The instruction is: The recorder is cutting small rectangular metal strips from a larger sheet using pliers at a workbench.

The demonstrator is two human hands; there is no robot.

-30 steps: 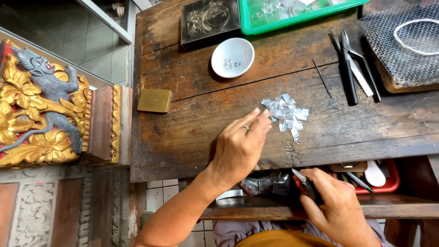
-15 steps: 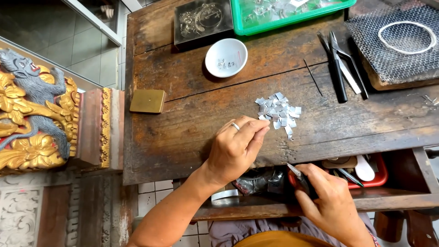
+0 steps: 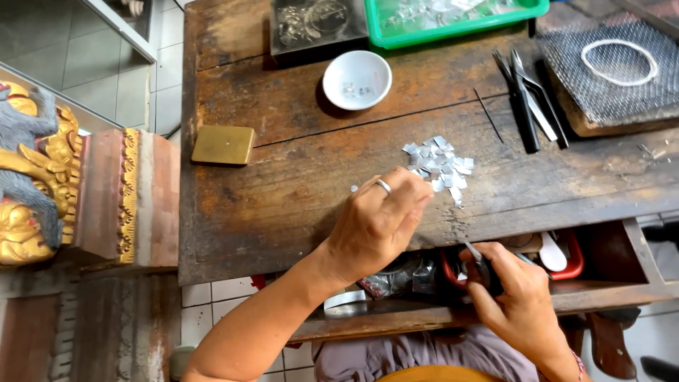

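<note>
- The left hand [image 3: 378, 219], wearing a ring, rests on the worn wooden table [image 3: 283, 191]; its fingers are pinched together right beside the pile of small shiny metal bits [image 3: 438, 163].
- The right hand [image 3: 520, 297] is low by the red tray [image 3: 573, 262], fingers closed around dark pliers [image 3: 475, 256].
- A flat square brass block [image 3: 223, 144] lies to the left.
- A round white bowl [image 3: 357, 79] sits near a green plastic tray [image 3: 453, 21].
- Black tweezers [image 3: 527, 99] lie beside a wire mesh pad [image 3: 608, 78].
</note>
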